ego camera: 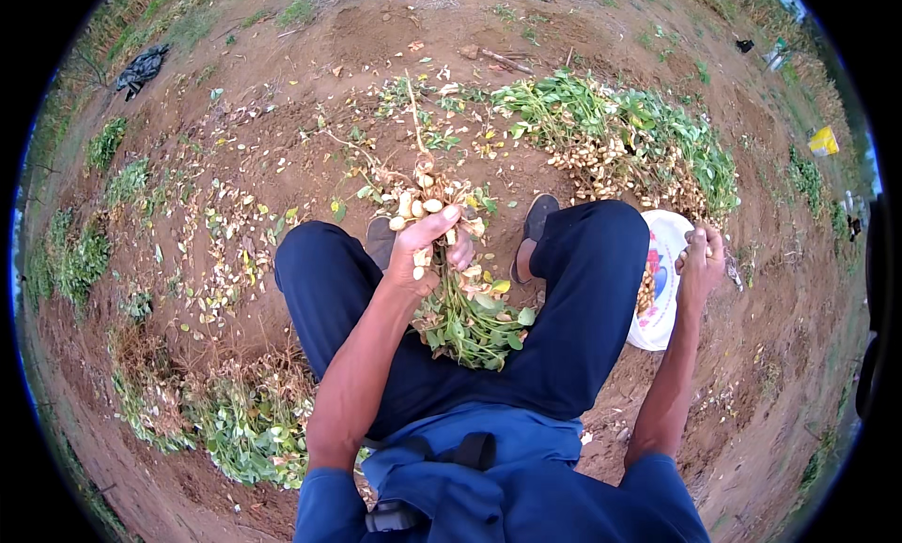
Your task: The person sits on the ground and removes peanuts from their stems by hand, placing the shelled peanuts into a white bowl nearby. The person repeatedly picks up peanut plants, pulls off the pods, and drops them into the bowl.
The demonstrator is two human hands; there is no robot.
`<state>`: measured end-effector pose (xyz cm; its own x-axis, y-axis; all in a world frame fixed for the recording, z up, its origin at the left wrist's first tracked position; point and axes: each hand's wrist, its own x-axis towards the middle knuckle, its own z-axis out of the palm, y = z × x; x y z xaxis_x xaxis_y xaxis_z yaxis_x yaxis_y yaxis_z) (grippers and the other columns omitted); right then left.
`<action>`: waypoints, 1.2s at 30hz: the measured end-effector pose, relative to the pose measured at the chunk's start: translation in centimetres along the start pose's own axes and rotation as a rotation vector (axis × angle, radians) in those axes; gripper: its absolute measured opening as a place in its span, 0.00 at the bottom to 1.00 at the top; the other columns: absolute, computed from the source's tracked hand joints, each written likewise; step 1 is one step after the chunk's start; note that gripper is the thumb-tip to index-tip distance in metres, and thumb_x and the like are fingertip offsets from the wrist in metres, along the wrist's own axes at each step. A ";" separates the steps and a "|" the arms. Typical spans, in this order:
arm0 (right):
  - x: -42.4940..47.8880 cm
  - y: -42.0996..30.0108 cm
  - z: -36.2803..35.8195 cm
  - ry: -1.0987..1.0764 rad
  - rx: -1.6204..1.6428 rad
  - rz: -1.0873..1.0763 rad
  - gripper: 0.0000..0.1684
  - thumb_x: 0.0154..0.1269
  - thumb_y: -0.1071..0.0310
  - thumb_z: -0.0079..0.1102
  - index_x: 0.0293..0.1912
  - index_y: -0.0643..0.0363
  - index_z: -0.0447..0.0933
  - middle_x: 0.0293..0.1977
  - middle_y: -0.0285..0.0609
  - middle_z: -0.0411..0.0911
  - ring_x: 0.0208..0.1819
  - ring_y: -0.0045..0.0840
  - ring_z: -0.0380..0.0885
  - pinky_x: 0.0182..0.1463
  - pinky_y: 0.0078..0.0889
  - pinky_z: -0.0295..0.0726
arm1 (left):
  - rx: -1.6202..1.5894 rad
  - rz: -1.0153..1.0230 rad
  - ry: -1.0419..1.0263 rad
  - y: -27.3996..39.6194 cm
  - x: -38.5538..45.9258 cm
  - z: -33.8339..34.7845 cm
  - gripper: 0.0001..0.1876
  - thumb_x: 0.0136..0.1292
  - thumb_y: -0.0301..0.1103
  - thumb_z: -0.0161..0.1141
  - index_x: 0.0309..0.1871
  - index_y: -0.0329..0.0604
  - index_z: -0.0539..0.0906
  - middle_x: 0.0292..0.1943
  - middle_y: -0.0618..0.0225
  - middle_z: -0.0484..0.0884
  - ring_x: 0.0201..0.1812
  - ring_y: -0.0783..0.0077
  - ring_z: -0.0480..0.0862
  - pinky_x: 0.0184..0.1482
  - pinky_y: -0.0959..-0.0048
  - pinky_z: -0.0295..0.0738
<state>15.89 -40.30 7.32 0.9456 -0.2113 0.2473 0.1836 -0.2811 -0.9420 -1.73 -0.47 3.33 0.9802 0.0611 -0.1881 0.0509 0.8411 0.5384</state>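
Between my knees, my left hand (431,250) grips a bunch of uprooted peanut plants (476,328) by the stems just below the roots. Pale peanut pods (416,208) hang among the roots above my thumb, and the green leaves point down toward my lap. My right hand (701,254) is curled at the right rim of a white bucket (659,335), with what look like peanut pods between its fingers. Loose picked peanuts (645,289) show inside the bucket, partly hidden by my right knee.
A large heap of peanut plants with pods (620,141) lies ahead on the right. Another pile of plants (246,423) lies behind on the left. Fallen leaves (243,261) litter the soil at left. A stick (507,62), black plastic (143,69) and a yellow container (823,141) lie farther off.
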 end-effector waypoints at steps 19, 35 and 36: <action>-14.2 -9.6 16.8 -0.930 -0.026 -0.285 0.14 0.73 0.70 0.64 0.53 0.68 0.78 0.42 0.49 0.85 0.36 0.33 0.86 0.44 0.32 0.83 | 0.088 -0.019 0.029 -1.1 0.4 -0.2 0.18 0.67 0.40 0.67 0.52 0.35 0.83 0.26 0.58 0.84 0.27 0.61 0.84 0.33 0.62 0.79; -18.7 -4.5 18.0 -0.931 1.679 0.936 0.16 0.71 0.66 0.48 0.50 0.66 0.77 0.19 0.35 0.72 0.09 0.17 0.62 0.18 0.31 0.73 | -0.017 -0.080 -0.269 -0.7 -1.7 0.2 0.16 0.68 0.41 0.68 0.47 0.37 0.81 0.21 0.66 0.77 0.22 0.70 0.77 0.28 0.68 0.73; -18.7 -4.2 18.0 -0.928 1.726 0.972 0.19 0.68 0.66 0.45 0.51 0.66 0.78 0.19 0.36 0.72 0.11 0.19 0.62 0.19 0.32 0.72 | -0.001 -0.061 -0.231 -0.6 -1.6 0.2 0.15 0.68 0.40 0.68 0.47 0.37 0.81 0.21 0.66 0.78 0.22 0.70 0.77 0.28 0.68 0.73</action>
<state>2.28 -18.31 2.57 0.5934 0.8032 0.0522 -0.8034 0.5950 -0.0213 -3.27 -1.16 3.44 0.9931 -0.1143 -0.0269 0.1110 0.8399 0.5313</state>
